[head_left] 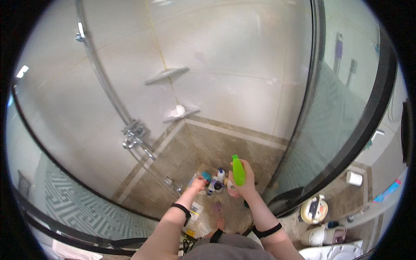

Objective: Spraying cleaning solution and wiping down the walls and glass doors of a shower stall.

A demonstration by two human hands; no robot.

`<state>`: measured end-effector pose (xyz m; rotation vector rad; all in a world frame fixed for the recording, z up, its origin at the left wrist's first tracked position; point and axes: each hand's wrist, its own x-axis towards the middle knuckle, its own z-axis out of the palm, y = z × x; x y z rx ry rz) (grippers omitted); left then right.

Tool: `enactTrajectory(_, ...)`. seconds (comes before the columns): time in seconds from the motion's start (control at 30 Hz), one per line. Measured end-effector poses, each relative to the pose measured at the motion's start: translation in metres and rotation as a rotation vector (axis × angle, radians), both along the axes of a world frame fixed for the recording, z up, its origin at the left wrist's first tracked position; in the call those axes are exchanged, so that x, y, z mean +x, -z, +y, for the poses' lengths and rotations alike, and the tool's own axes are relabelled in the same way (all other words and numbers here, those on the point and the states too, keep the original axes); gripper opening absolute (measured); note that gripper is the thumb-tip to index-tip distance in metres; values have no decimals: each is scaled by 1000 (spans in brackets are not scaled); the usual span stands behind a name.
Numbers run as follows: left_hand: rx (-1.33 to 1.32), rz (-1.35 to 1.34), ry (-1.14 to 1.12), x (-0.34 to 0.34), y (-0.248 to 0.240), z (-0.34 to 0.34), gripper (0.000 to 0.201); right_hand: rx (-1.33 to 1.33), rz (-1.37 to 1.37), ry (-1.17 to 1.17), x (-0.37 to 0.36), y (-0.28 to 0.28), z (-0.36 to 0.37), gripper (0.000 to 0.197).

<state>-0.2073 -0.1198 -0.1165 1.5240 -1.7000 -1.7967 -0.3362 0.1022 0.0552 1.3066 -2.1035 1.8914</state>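
My right hand [247, 183] is closed around a bright green bottle [238, 170], which stands up tilted from the palm, its narrow end at the top. Beside that hand, lower down, is a pinkish item [232, 189], partly covered by my fingers. My left hand [199, 183] is low near the shower corner, its fingers bent together. A teal item [206, 176] lies right at its fingertips; what the fingers grip, if anything, is too small to make out. Between my hands several bottles crowd together, among them a white bottle with a blue top [221, 175] and a dark-capped one [217, 186].
Two corner shelves [167, 75] are on the wall, the lower holding a white item [178, 110]. A chrome shower mixer [135, 133] with a hose is on the left. Glass panels with dark frames [299, 203] enclose me. Outside stands a yellow-and-white round container [314, 209].
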Motion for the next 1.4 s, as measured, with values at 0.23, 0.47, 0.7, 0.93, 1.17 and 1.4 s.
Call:
enactTrajectory(0.23, -93, 73, -118, 7, -33, -17, 35, -238, -24, -285, 11, -77, -26, 27)
enactTrajectory(0.47, -176, 243, -229, 18, -87, -34, 38, -288, -55, -396, 13, -136, -57, 15)
enactTrajectory(0.7, -228, 269, -244, 26, -115, -52, 38, -250, -37, -383, -9, -163, -88, 16)
enactTrajectory(0.93, -240, 351, -206, 30, -137, -99, 37, -201, 12, -473, -11, -174, -120, 19)
enactTrajectory(1.17, -272, 413, -218, 72, -165, -162, 36, -71, 10, -439, -69, -198, -176, 18)
enactTrajectory(1.4, -305, 486, -142, 123, -227, -175, 33, 81, 126, -475, -113, -256, -236, 16)
